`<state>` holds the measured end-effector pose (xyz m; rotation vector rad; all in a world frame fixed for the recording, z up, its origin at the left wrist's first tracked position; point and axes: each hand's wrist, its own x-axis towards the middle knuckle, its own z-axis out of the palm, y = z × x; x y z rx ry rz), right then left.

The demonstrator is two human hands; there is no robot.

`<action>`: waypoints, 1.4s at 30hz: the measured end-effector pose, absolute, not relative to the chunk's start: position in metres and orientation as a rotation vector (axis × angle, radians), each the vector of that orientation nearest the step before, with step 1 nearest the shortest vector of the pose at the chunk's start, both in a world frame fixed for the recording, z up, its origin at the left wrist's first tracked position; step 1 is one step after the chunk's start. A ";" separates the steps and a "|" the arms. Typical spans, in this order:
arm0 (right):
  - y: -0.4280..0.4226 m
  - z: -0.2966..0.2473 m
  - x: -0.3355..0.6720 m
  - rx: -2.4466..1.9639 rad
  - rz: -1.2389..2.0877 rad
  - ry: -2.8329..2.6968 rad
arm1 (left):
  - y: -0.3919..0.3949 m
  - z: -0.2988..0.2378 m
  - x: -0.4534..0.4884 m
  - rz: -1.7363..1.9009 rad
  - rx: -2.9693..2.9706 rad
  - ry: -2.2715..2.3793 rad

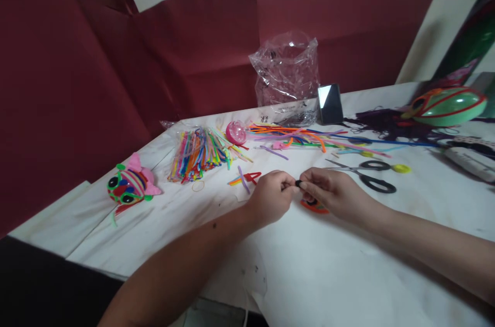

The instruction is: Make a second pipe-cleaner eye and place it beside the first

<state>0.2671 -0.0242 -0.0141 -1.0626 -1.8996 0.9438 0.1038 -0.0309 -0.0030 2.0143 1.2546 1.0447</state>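
Observation:
My left hand (pixel 271 198) and my right hand (pixel 331 192) meet over the white table (pixel 348 270), fingertips pinched together on a small black piece (pixel 298 183). Under my right hand lies an orange and black pipe-cleaner shape (pixel 314 207), partly hidden. Short cut bits of pipe cleaner (pixel 245 178) lie just left of my left hand. Black-handled scissors (pixel 367 176) rest just beyond my right hand.
A bag of coloured pipe cleaners (pixel 199 154) and loose ones (pixel 309 139) lie at the back. A pink ball (pixel 235 132), clear plastic bag (pixel 286 74), phone (pixel 330 104), striped pig-like figure (pixel 129 185), green shell (pixel 448 105), dark yarn (pixel 382 123) surround them.

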 end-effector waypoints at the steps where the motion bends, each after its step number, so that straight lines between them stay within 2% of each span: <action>1: -0.023 -0.015 0.267 -1.062 0.954 -1.906 | -0.030 -0.001 0.102 1.012 2.073 1.262; 7: -0.023 -0.012 0.267 -1.056 0.952 -1.938 | -0.027 0.005 0.098 0.915 2.208 1.277; 14: -0.029 0.000 0.269 -1.103 0.583 -2.214 | -0.027 0.004 0.096 0.788 2.473 1.192; 16: -0.029 0.001 0.269 -1.088 0.567 -2.245 | -0.027 0.002 0.096 0.791 2.522 1.138; 22: -0.024 0.003 0.267 -1.033 1.245 -1.784 | -0.025 0.004 0.097 1.048 2.084 1.208; 25: -0.025 0.002 0.263 -0.986 1.337 -1.631 | -0.028 0.006 0.099 1.135 1.898 1.195; 30: -0.033 0.000 0.259 -1.028 1.191 -1.600 | -0.034 0.005 0.105 1.166 1.933 1.239; 42: -0.030 0.001 0.268 -1.094 0.920 -1.935 | -0.029 0.013 0.098 0.942 2.192 1.288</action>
